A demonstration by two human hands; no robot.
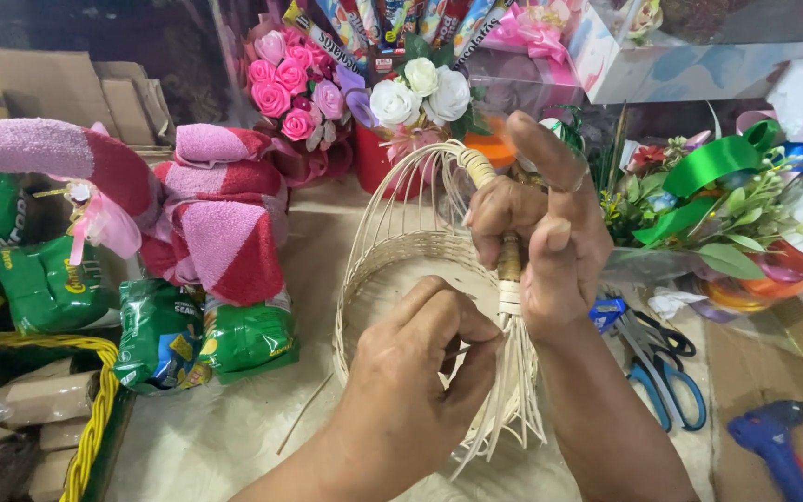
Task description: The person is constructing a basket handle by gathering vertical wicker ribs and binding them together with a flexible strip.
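- Wicker basket (pixel 401 251) stands at the centre of the counter (pixel 225 437), its arched handle tilted toward twelve o'clock.
- I see my right hand (pixel 536 246) clenched around the bound handle joint, forefinger pointing up.
- My left hand (pixel 420 372) pinches thin cane strands (pixel 513 409) at the basket's five o'clock rim.
- Blue scissors (pixel 662 372) lie at three o'clock, a blue glue gun (pixel 773 442) at four.
- Pink paper roses (pixel 290 93) sit at eleven o'clock.
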